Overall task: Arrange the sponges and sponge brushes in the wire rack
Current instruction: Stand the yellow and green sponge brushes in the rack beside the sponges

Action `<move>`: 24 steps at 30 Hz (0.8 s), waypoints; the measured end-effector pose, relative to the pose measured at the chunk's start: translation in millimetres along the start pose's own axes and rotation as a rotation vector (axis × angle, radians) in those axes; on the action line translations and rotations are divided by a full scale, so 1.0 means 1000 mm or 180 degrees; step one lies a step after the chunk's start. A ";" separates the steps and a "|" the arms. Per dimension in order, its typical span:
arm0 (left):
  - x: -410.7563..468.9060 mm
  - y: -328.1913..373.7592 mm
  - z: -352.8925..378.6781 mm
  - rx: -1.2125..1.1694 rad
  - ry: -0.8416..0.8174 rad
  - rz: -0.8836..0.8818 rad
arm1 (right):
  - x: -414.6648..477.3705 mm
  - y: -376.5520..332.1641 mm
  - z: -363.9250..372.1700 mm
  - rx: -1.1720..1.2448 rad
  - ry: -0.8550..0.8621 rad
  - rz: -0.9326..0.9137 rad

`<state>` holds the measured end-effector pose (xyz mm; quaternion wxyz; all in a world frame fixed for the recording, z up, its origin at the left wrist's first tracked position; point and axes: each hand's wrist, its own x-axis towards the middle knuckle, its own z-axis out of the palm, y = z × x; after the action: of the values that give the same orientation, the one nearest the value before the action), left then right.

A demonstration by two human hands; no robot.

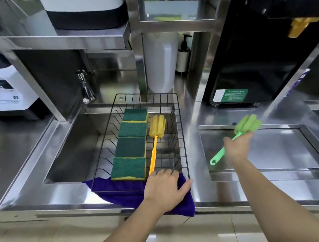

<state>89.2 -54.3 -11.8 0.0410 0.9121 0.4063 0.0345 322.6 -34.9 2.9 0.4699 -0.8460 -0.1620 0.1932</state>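
Note:
A black wire rack (182,133) sits over the left sink, its near end on a purple cloth (124,195). Inside it, several green-and-yellow sponges (132,144) lie in a column along the left. Beside them on the right lies a yellow sponge brush (156,137), head pointing away. My left hand (164,189) rests on the rack's near right corner, fingers spread, covering the yellow handle's end. My right hand (236,146) holds a green sponge brush (248,125) by its handle above the right sink, to the right of the rack.
A tap (86,87) stands behind the left sink (74,153). The right sink (265,146) is shallow steel. Behind are a white jug (160,63), a pump bottle (184,55), a black appliance (252,57) and a white machine (5,91) at left.

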 end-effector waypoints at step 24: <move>-0.024 -0.031 0.016 0.0119 0.1107 0.0174 | -0.104 -0.053 0.101 -0.1815 -0.1898 -0.1710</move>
<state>51.9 -52.8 -31.7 -0.0478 0.9037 0.3829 0.1853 178.0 18.7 17.8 0.1860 -0.7771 -0.5483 0.2468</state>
